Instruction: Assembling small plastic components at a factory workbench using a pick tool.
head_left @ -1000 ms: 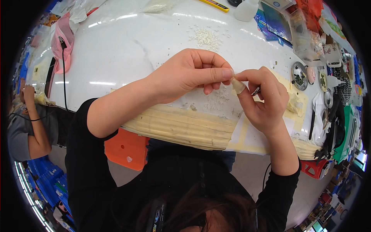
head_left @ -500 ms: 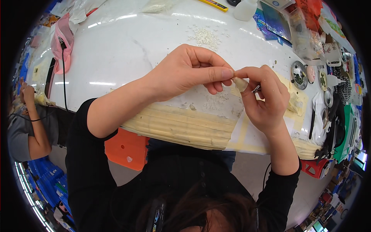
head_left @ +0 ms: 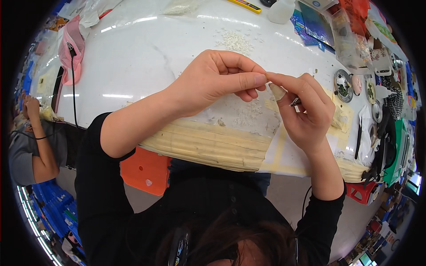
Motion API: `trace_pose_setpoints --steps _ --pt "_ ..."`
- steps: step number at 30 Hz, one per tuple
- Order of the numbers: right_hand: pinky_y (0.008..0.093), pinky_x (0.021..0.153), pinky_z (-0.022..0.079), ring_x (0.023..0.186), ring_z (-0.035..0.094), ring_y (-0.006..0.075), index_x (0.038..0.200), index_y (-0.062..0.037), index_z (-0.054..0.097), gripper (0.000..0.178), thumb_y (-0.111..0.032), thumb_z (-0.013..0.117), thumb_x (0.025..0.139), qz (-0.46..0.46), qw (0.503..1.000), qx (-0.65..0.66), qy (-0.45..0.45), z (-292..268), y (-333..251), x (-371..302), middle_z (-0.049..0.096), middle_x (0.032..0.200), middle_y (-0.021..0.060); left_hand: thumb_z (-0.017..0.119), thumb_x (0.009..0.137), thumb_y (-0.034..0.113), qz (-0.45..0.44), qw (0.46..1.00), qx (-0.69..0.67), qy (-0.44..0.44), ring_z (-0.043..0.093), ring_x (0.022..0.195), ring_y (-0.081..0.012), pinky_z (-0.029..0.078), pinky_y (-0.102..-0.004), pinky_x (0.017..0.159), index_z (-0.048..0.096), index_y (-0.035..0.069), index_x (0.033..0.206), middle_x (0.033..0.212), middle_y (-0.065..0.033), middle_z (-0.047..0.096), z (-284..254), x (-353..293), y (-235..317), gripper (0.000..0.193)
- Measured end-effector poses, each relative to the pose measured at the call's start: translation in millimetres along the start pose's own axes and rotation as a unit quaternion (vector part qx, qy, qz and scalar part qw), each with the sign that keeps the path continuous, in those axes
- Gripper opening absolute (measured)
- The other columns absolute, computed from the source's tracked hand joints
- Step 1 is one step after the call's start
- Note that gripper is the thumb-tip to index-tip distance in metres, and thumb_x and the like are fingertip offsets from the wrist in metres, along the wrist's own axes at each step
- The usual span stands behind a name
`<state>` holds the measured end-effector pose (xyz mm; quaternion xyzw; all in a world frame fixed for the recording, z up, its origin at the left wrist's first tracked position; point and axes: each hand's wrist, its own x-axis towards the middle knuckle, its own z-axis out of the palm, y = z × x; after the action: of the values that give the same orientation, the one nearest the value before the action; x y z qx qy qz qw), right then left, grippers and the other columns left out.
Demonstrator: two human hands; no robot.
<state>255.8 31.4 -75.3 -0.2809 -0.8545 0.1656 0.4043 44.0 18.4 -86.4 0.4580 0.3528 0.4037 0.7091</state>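
Observation:
My left hand (head_left: 217, 82) is closed in a pinch above the white table, thumb tip pressed to index finger. Whatever lies in that pinch is too small or hidden to make out. Against it rests the index fingertip of my right hand (head_left: 308, 106), whose fingers are curled. A pale, yellowish covering (head_left: 278, 91) wraps my right thumb tip, which sits a little apart from the left fingers. From the curl of my right hand pokes the end of a small metal tool (head_left: 295, 102); the rest of it is hidden.
Small white pieces (head_left: 237, 42) are heaped beyond my hands. Masking tape (head_left: 208, 144) covers the table's near edge. Round dishes (head_left: 343, 85), a white bottle (head_left: 281, 11) and shiny blue sheets (head_left: 313, 24) lie right. A pink mesh pouch (head_left: 71, 48) and another person's arm (head_left: 40, 137) are left.
My right index finger has straightened toward the left thumb tip. My right thumb has drawn slightly away from the left fingers. Both hands otherwise stay in nearly the same place.

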Motion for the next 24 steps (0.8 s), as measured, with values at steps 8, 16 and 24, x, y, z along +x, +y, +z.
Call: trace_pose_setpoints --steps 8,16,24 --pt "0.0218 0.050 0.048 0.058 0.059 0.0114 0.089 -0.0025 0.067 0.025 0.011 0.065 0.068 0.041 0.999 0.014 0.017 2.6 -4.6 1.9 0.066 0.081 0.0039 0.064 0.092 0.008 0.067 0.997 0.048 0.014 0.064 0.076 -0.0100 0.054 -0.0242 0.071 0.068 -0.001 0.102 0.090 -0.0076 0.070 3.8 -5.0 -1.5 0.014" --pt "0.0224 0.052 0.051 0.058 0.060 0.0121 0.089 -0.0010 0.065 0.024 0.010 0.067 0.068 0.027 1.000 0.010 0.012 2.2 -4.0 0.1 0.065 0.080 0.0041 0.064 0.091 0.006 0.084 0.994 0.063 0.007 0.064 0.077 -0.0104 0.054 -0.0246 0.070 0.068 -0.002 0.101 0.090 -0.0075 0.069 3.7 -4.4 -1.5 0.013" --pt "0.0241 0.053 0.052 0.061 0.061 0.0135 0.091 -0.0015 0.059 0.025 0.010 0.064 0.068 0.019 1.000 0.001 -0.023 3.3 -1.9 -1.7 0.062 0.083 0.0045 0.063 0.091 0.002 0.099 0.991 0.088 0.007 0.064 0.077 -0.0104 0.054 -0.0240 0.070 0.067 -0.003 0.101 0.089 -0.0077 0.068 4.0 -5.2 -3.8 0.012"
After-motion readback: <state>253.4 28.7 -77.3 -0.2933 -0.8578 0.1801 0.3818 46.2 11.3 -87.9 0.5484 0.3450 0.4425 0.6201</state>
